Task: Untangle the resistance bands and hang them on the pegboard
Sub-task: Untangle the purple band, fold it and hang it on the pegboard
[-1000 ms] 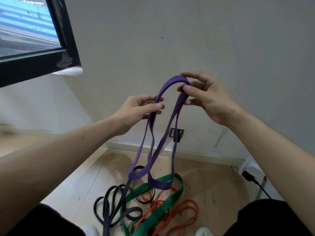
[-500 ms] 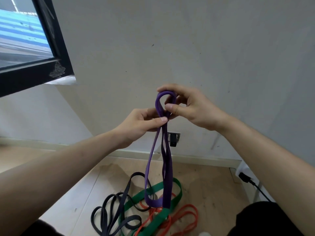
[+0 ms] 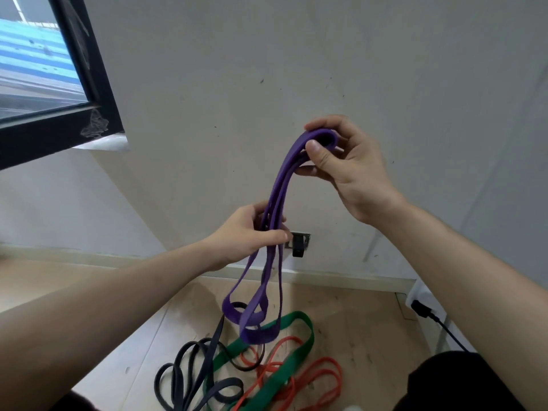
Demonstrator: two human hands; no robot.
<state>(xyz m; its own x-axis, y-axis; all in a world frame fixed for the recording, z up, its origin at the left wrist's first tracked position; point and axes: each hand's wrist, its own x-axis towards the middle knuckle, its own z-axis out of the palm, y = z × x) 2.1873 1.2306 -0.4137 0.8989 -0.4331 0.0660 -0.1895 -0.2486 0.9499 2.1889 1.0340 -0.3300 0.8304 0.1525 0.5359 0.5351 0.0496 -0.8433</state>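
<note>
My right hand [image 3: 351,176] pinched the folded purple band [image 3: 277,185] on top and my left hand [image 3: 247,232] gripped its strands lower. I judged the dangling loops could snag the green band [image 3: 292,316] on the floor [image 3: 370,321].

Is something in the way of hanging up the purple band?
Nothing visible does. The right hand pinches the purple band at its folded top, the left hand grips its strands lower down. The pegboard is not in view, so that path cannot be judged.
</note>
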